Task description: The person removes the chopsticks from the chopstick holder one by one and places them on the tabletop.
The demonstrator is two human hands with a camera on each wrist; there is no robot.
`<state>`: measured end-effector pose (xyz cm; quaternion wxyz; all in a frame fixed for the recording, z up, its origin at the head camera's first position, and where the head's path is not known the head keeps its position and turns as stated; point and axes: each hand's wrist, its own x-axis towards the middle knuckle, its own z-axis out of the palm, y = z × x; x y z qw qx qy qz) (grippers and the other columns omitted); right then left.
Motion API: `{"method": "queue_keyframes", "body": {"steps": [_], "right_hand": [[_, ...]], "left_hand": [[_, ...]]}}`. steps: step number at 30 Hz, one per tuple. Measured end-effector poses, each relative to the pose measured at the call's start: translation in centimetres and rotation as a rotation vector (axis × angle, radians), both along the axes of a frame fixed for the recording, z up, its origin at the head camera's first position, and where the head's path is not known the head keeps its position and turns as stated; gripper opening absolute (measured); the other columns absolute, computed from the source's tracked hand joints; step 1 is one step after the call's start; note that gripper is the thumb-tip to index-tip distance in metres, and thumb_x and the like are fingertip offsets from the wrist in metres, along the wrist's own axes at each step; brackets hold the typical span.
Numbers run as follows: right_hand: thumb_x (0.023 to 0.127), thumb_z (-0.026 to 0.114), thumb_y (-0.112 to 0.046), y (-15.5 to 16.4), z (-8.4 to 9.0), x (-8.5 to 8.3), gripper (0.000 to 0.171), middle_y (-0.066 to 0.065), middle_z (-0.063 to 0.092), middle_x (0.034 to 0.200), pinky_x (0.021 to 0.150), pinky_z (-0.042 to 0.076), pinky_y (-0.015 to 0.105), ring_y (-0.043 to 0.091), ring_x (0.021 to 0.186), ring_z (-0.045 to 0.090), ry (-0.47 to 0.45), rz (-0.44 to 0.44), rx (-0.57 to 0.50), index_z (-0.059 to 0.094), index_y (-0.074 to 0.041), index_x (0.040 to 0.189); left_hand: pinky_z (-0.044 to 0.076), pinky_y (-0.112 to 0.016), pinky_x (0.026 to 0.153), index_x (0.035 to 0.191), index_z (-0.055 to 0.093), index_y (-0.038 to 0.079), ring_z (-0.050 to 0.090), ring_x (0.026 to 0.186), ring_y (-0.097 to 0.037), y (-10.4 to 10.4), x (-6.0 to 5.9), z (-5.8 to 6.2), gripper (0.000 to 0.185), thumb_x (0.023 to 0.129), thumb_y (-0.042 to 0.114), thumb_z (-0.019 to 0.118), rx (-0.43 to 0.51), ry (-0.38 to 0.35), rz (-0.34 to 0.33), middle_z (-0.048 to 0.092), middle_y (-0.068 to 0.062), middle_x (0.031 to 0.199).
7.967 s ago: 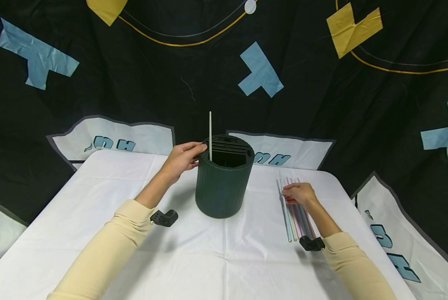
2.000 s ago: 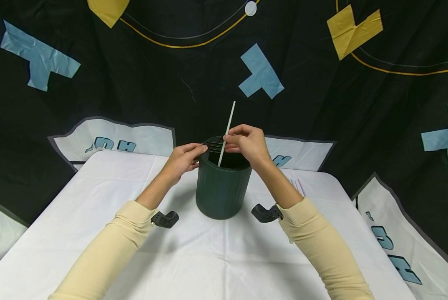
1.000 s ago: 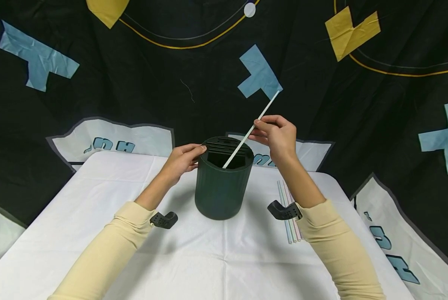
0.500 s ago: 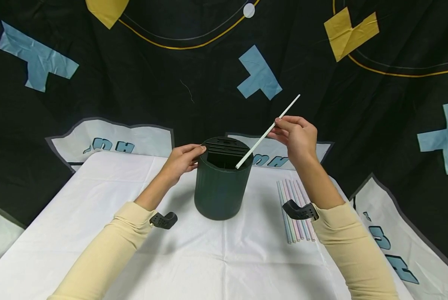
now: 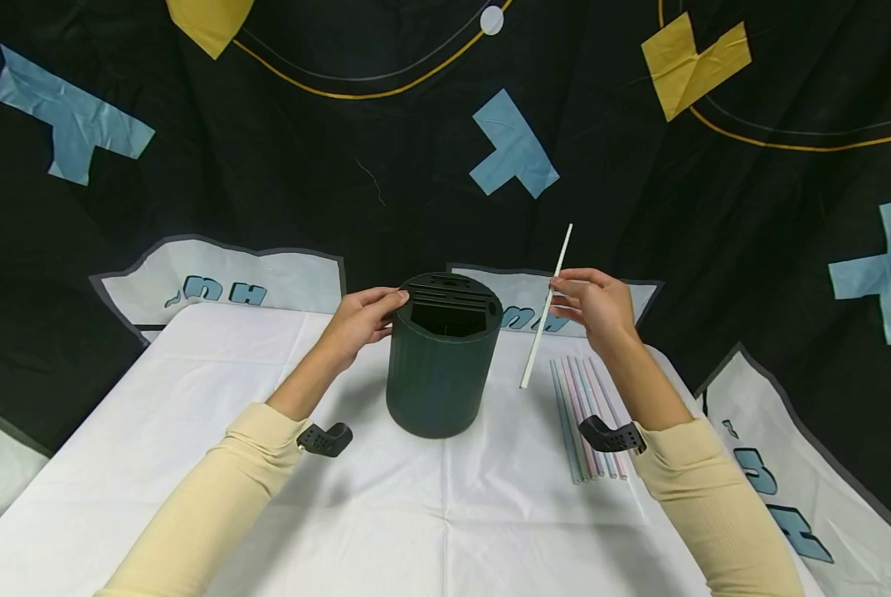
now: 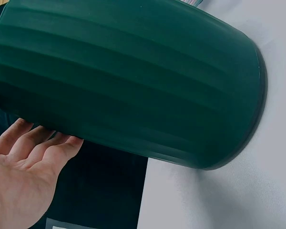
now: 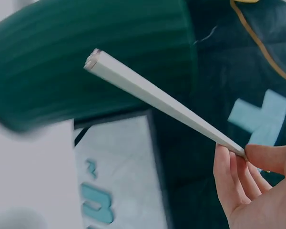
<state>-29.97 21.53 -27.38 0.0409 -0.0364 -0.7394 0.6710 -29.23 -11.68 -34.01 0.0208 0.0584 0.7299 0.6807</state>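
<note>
A dark green cylindrical holder [image 5: 440,381] stands upright on the white-covered table, with slots and a wider opening in its top. My left hand [image 5: 359,325] grips its upper left edge, thumb over the rim. In the left wrist view the fingertips [image 6: 71,141] touch the ribbed side. My right hand [image 5: 596,307] pinches a thin white stick [image 5: 541,327] between thumb and fingers. This stick slants in the air to the right of the holder, its lower end apart from the table things. The right wrist view shows its squarish near end, rough at the tip.
Several pastel-coloured thin sticks [image 5: 576,427] lie side by side on the table [image 5: 386,514], below the right hand and partly behind the wrist camera [image 5: 610,434]. Behind the table hangs a black cloth [image 5: 416,182] with blue and yellow patches.
The white stick, earlier standing in the holder, was pinched by my right hand, drawn out of the opening and carried right, then lowered and turned steeper. My left hand stays on the rim.
</note>
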Motion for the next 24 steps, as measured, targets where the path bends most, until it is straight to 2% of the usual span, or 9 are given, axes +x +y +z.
{"method": "queue_keyframes", "body": {"steps": [6, 11, 16, 24], "right_hand": [[0.101, 0.063, -0.017, 1.9, -3.3, -1.1, 0.037, -0.006, 0.068, 0.096, 0.076, 0.061, 0.022, 0.009, 0.083, 0.071, -0.076, -0.018, 0.178, 0.061, 0.003, 0.131], [0.099, 0.065, -0.015, 3.1, -5.7, -1.6, 0.037, -0.003, 0.068, 0.098, 0.075, 0.062, 0.023, 0.009, 0.081, 0.070, -0.107, -0.028, 0.225, 0.061, 0.005, 0.129], [0.099, 0.064, -0.014, 4.2, -7.6, -1.6, 0.035, 0.004, 0.071, 0.105, 0.075, 0.062, 0.023, 0.010, 0.079, 0.070, -0.140, -0.001, 0.271, 0.062, 0.005, 0.128], [0.097, 0.065, -0.011, 5.0, -10.6, -1.4, 0.033, 0.014, 0.074, 0.109, 0.077, 0.063, 0.031, 0.015, 0.081, 0.072, -0.171, 0.050, 0.336, 0.064, 0.009, 0.124]], "left_hand": [[0.053, -0.043, 0.105, 0.134, 0.062, 0.005, 0.064, 0.123, -0.029, 0.0, 0.0, 0.0, 0.045, 0.100, 0.035, 0.063, -0.001, 0.000, 0.006, 0.065, -0.016, 0.134], [0.052, -0.043, 0.105, 0.136, 0.061, 0.006, 0.064, 0.124, -0.029, 0.0, -0.1, 0.0, 0.046, 0.100, 0.035, 0.063, -0.002, -0.005, 0.008, 0.064, -0.015, 0.135], [0.052, -0.043, 0.106, 0.136, 0.061, 0.006, 0.063, 0.125, -0.029, 0.0, -0.1, 0.0, 0.046, 0.101, 0.035, 0.062, 0.004, -0.011, 0.008, 0.064, -0.015, 0.136], [0.052, -0.044, 0.106, 0.137, 0.060, 0.005, 0.064, 0.124, -0.030, 0.0, -0.1, 0.0, 0.047, 0.101, 0.035, 0.063, 0.007, -0.011, -0.001, 0.063, -0.017, 0.136]]}}
